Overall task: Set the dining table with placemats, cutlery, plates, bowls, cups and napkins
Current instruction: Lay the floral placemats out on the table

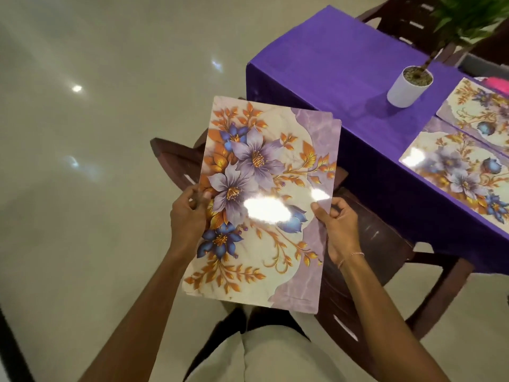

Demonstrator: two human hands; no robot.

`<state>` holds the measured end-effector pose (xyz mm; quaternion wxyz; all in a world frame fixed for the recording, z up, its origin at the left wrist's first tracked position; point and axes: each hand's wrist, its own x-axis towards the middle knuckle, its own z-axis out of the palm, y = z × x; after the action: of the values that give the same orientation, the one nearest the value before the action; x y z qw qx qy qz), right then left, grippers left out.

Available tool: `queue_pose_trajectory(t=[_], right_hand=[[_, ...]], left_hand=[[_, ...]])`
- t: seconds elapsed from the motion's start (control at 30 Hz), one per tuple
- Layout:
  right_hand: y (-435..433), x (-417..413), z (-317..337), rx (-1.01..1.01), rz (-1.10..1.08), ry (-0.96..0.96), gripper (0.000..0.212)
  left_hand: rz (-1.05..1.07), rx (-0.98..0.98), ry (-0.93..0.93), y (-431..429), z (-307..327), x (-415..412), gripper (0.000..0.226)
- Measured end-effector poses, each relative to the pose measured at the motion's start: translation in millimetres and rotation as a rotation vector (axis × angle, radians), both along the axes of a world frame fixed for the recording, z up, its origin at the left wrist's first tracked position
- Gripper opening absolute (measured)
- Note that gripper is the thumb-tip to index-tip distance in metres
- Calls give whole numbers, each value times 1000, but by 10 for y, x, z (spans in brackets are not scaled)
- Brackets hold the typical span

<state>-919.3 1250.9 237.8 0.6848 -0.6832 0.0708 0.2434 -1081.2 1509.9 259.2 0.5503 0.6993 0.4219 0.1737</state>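
1. Pale trousers [275,354] and two bare forearms filled the bottom of the view.
2. The left hand [187,216] pinched the left edge of a flowered placemat [261,175], thumb on top and fingers curled underneath.
3. The right hand [338,230], with a thin bracelet [352,256] at the wrist, gripped the mat's right edge in the same way.
4. The flowered placemat was held in the air above a dark wooden chair [371,244], just off the worktop's near left corner. A second edge showed behind its top right corner.
5. The worktop [330,78], draped in purple cloth, carried a nearer placemat [457,172] and a farther placemat [479,106], lying side by side and almost touching.
6. A white pot [407,89] holding a green plant stood just left of the farther placemat.
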Motion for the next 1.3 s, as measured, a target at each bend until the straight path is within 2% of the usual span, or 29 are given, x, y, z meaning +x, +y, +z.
queue_pose_trajectory(t=[0.1,0.23,0.37,0.43,0.57,0.7,0.83,1.07,1.2,1.3], right_hand=[[460,42,-34,-28,-36,-14,46],[936,164,-133,-35,-107,-35,55],[1360,252,-186,-11,-178,-12,44],[1676,428,-327,-5,-281,-17,37],[1962,532,-337,64,-351,3,24],[2516,661,-421,90,-499,50,26],[2919,740,-448,142,-621,87,23],[3441,834,-475,73,-791,80,26],[3804,903,-407,7,-843,66,33],[4280,939,-286,-10,-826,27,36]], left_hand=[[-71,23,-7,591,48,188,21],[-181,31,-30,1180,74,522,20],[-268,-10,-18,1703,61,912,21],[-348,-36,2,2098,40,1323,22],[-404,-50,-9,2349,55,1594,18],[-551,-83,63,2875,52,2134,21],[-638,-98,60,3257,-28,2484,24],[-758,-178,102,3675,-288,3053,26],[-818,-227,95,3955,-403,3468,24],[-867,-321,90,4317,-453,3844,11]])
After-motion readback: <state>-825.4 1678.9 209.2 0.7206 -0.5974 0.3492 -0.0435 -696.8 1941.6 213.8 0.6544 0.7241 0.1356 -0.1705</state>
